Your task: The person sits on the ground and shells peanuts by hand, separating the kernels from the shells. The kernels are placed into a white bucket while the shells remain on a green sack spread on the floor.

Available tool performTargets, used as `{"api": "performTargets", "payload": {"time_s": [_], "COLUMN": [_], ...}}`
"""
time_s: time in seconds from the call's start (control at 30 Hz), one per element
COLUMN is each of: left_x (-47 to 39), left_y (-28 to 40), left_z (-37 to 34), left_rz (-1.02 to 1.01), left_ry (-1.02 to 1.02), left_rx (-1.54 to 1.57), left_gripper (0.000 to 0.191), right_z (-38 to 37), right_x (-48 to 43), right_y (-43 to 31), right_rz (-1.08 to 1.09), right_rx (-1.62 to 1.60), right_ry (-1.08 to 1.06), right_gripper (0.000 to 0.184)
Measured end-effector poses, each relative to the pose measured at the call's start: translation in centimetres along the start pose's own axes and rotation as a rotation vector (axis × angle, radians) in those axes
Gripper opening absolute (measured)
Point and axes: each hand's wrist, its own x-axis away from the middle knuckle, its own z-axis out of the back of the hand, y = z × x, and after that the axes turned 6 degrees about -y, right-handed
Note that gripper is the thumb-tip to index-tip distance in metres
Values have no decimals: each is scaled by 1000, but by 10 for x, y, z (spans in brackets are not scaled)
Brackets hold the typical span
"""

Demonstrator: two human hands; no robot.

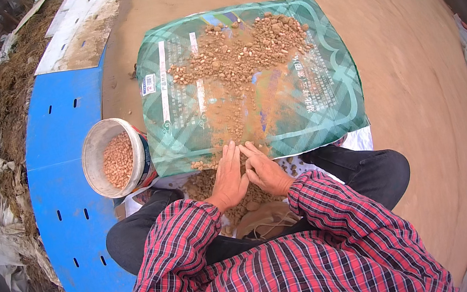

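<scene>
A green printed woven sack (pixel 342 83) lies flat in front of me, strewn with a heap of peanut kernels mixed with soil clods (pixel 220 63). At its near edge my left hand (pixel 229 176) rests palm down on loose soil, fingers pointing away from me. My right hand (pixel 264 169) lies close beside it, the fingertips of both nearly meeting. Neither hand grips anything that shows. Below them a pile of brown clods (pixel 199 187) sits between my legs, partly hidden by the hands. To the left a white plastic bucket (pixel 91 161) holds reddish peanut kernels (pixel 118 161).
Blue slotted plastic sheets (pixel 63 141) lie left of the bucket, with a dirty white board (pixel 73 43) beyond them. Dry straw and torn plastic film (pixel 9 246) run along the far left. Brown ground (pixel 417 94) extends at right. My bent legs flank the soil pile.
</scene>
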Motion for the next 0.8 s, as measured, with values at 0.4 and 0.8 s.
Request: {"api": "performTargets", "payload": {"time_s": [0.4,0.8], "left_x": [-2,56], "left_y": [37,-146], "left_z": [54,266], "left_rz": [584,866], "left_ry": [13,447], "left_rx": [1481,500], "left_gripper": [39,25], "right_z": [17,161], "right_x": [-29,-143], "right_y": [-55,49], "right_rz": [22,-241], "right_rx": [7,-2], "right_ry": [-73,524], "right_gripper": [22,28]}}
